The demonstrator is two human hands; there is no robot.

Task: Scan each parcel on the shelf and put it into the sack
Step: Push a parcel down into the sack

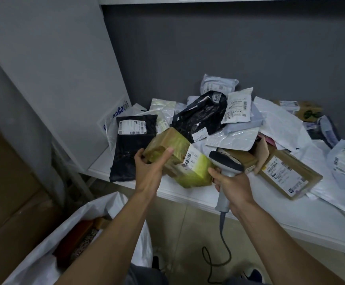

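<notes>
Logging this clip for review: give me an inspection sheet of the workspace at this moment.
Surface: white shelf, its right side mostly covered by parcels.
Job's things: yellow-green taped box held over the shelf edge, barcode label up; black mailer and brown box lie on the shelf; white sack open at lower left, items inside.
Clutter: overlapping heap of mailers at the back.
Hands: left hand grips the taped box; right hand grips the barcode scanner.
Cables: scanner cable hangs down, looping on the floor.
Surroundings: grey wall; cardboard cartons on the left.

The sack (50, 243) sits below-left of the shelf (239, 206) bearing piled parcels (239, 120).
</notes>
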